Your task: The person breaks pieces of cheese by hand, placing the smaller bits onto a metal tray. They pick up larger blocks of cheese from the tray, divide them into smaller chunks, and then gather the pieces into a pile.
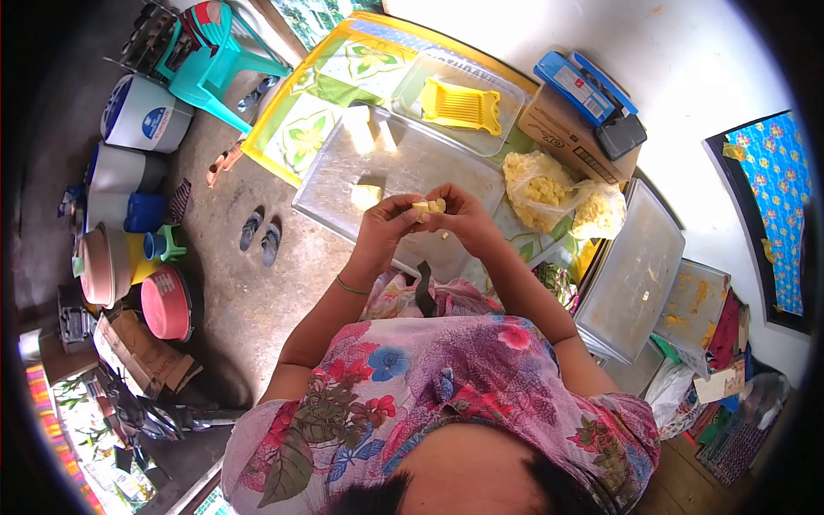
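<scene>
My left hand (pixel 388 225) and my right hand (pixel 462 221) meet over a metal tray (pixel 330 184), fingers bent and pinching a small, crumbly pale yellow chunk (pixel 428 209) between them. Fingertips cover part of the chunk. On the tray to the left of my hands lies a pale yellow block (pixel 366 196). Farther back on it are a larger pale block (pixel 358 129) and a thin pale strip (pixel 388 136). Small crumbs dot the metal below my fingers.
Behind the tray, a yellow slotted plastic tool (pixel 461 106) rests on a clear plastic lid (pixel 410 96). Plastic bags of yellow chunks (pixel 539 190) sit at right, before a cardboard box (pixel 571 129). More metal trays (pixel 631 275) stand beside my right arm. Slippers (pixel 271 243) lie on the floor.
</scene>
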Tool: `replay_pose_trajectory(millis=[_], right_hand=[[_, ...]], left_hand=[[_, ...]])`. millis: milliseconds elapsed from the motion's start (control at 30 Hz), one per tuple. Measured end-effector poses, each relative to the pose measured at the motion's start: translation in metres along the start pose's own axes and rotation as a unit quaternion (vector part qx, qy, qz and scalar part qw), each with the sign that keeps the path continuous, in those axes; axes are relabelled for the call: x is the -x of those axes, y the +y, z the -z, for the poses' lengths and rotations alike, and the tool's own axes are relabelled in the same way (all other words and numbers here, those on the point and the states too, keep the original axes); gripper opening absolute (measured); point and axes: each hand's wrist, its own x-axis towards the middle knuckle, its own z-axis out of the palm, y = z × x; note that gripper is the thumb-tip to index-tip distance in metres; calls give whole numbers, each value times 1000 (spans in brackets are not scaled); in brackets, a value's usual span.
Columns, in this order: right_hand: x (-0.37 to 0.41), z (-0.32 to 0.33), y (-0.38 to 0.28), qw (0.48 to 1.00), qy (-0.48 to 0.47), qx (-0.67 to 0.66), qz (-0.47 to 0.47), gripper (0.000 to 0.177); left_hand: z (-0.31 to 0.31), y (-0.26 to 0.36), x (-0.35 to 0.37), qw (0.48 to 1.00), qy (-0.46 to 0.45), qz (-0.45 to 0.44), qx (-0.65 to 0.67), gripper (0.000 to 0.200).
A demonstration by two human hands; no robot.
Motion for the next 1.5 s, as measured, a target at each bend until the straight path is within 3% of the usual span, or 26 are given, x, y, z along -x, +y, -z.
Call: replay_pose_trajectory(millis=[900, 1167, 1500], right_hand=[[1, -1, -7, 997, -20, -70, -39, 28], [-1, -4, -4, 999, 13, 33, -2, 29], [3, -13, -8, 988, 55, 135, 39, 27]], left_hand=[[0, 5, 0, 1000, -6, 9, 6, 23], [-10, 1, 4, 988, 63, -58, -127, 24], [-9, -2, 3, 980, 73, -97, -156, 24]])
